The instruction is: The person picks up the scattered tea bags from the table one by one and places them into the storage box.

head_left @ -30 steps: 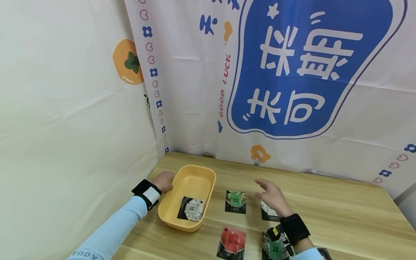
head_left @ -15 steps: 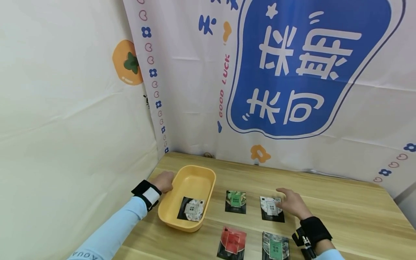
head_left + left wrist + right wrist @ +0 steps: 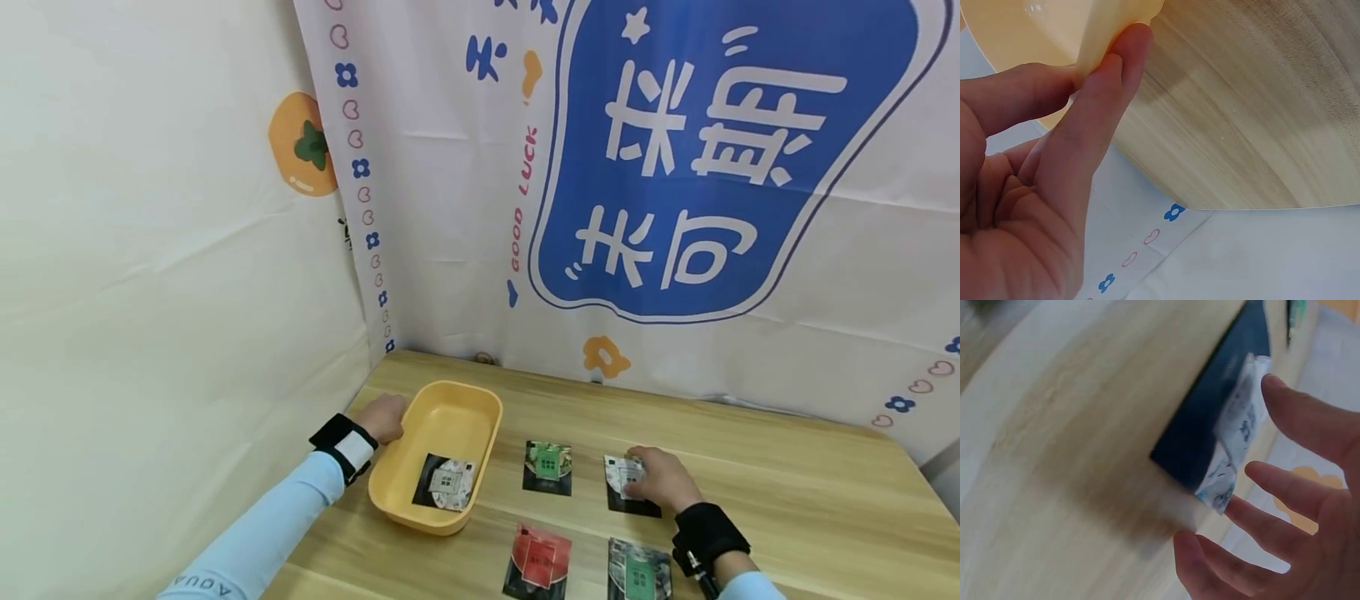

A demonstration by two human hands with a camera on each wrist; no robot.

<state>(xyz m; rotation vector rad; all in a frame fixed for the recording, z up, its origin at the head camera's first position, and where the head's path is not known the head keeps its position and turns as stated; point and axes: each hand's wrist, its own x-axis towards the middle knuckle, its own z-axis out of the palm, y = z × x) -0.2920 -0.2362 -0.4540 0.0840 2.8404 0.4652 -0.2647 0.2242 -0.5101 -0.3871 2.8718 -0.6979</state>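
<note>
Lower than half a second ago, my right hand [image 3: 663,479] has thumb and fingers parted over one side of the black-and-white packet [image 3: 619,493] lying on the worktop [image 3: 810,500]; it grips nothing, and I can't tell whether it touches. My left hand [image 3: 381,418] pinches the yellow tub [image 3: 450,421] at its edge, presumably to steady it. Inside lies a matching packet [image 3: 442,485]. Beyond, the green packet [image 3: 547,468], red packet [image 3: 537,560] and grey-green packet [image 3: 640,573] lie apart, probably for easy separate pickup.

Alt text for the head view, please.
A person's left hand grips the rim of a yellow tray with one packet inside; the right hand is over a black-and-white packet on a wooden table. Nearby: a red packet, a far green-labelled packet and a near green-labelled packet.
</note>
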